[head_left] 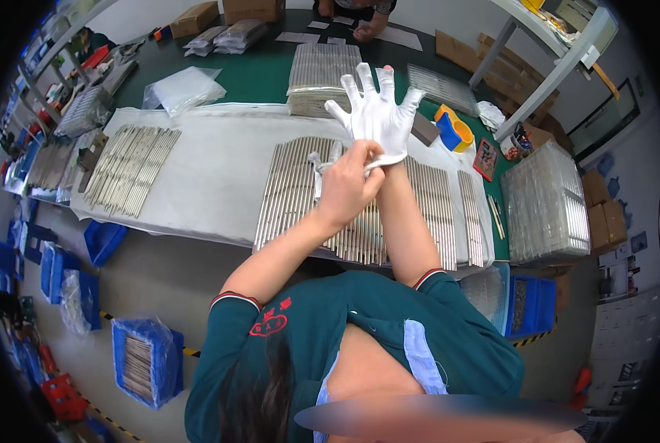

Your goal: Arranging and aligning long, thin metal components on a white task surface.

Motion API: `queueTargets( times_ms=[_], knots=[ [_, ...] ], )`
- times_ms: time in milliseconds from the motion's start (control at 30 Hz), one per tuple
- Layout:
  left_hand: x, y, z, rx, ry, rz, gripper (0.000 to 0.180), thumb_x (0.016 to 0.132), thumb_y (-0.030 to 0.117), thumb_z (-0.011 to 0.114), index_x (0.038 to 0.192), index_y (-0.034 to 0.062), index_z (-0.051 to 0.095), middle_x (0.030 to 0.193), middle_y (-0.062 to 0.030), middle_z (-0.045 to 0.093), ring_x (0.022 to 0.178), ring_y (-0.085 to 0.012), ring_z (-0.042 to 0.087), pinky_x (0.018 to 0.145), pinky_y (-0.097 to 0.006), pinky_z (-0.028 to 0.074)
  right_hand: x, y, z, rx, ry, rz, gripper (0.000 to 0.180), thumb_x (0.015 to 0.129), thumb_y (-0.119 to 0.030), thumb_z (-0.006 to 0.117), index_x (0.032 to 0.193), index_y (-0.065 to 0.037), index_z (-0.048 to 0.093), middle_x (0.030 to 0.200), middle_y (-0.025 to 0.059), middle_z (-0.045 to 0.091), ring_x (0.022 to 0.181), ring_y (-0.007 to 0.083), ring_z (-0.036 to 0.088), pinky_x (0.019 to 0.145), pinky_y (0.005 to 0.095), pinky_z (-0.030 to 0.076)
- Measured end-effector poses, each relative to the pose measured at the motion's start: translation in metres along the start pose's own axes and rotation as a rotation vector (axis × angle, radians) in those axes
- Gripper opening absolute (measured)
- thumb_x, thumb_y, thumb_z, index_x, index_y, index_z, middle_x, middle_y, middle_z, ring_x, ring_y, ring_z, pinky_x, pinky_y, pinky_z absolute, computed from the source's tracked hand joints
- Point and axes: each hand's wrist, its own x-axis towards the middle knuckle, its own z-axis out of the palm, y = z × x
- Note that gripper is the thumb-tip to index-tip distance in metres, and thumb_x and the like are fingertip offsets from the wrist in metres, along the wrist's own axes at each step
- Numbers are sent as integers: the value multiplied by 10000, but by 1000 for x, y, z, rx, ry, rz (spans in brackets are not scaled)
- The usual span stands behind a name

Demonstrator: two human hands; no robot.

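My left hand (pixel 352 183) is bare, its fingers pinching the cuff of a white glove (pixel 378 122). That glove is on my right hand (pixel 382 111), which is raised with the fingers spread; one bare fingertip shows at the top. Another piece of white glove fabric (pixel 318 176) shows beside my left hand; whether it is held or lying there I cannot tell. Beneath both hands, rows of thin silvery metal rods (pixel 293 184) lie side by side on a white-covered table (pixel 212 159).
More rods (pixel 132 170) lie at the left. Beyond the hands is a stack of rods (pixel 322 74). A blue and yellow tape dispenser (pixel 454 131), a plastic-wrapped stack (pixel 544 203) and a shelf post (pixel 544 81) stand at right. Another person's hand (pixel 363 33) is across the table.
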Motion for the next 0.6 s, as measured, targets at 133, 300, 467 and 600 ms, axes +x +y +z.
queueTargets(
  times_ms=[133, 300, 467, 600],
  knots=[
    [6, 14, -1, 23, 9, -64, 224, 764, 7, 632, 985, 34, 604, 717, -88, 628, 624, -239, 642, 558, -316, 496, -4, 2, 13, -77, 101, 6, 627, 842, -741, 382, 1237, -293, 572, 1480, 25, 366, 1395, 298, 211, 1049, 667, 112],
    [-11, 22, 11, -63, -47, 196, 200, 745, -6, 646, 933, 59, 637, 782, -81, 669, 678, -237, 662, 587, -331, 522, -11, -31, 5, 92, 102, -11, 703, 847, -747, 349, 1380, -290, 389, 1506, 51, 310, 1378, 285, 294, 1069, 650, 150],
    [-16, 25, 0, -198, -147, 158, 261, 776, 5, 654, 1032, 45, 624, 825, -83, 642, 674, -222, 622, 593, -308, 510, -32, -59, 43, 640, -143, 160, 925, 777, -593, 647, 1490, -188, 218, 1515, 185, 257, 1367, 242, 332, 912, 488, 497],
    [-20, -27, -31, 166, -207, 37, 349, 778, 101, 687, 1116, 69, 603, 963, -88, 623, 879, -232, 609, 718, -348, 514, -38, -109, 19, 436, -568, 85, 334, 916, -352, 598, 1162, -126, 608, 1361, 96, 506, 1115, 228, 585, 711, 319, 517]
  ],
)
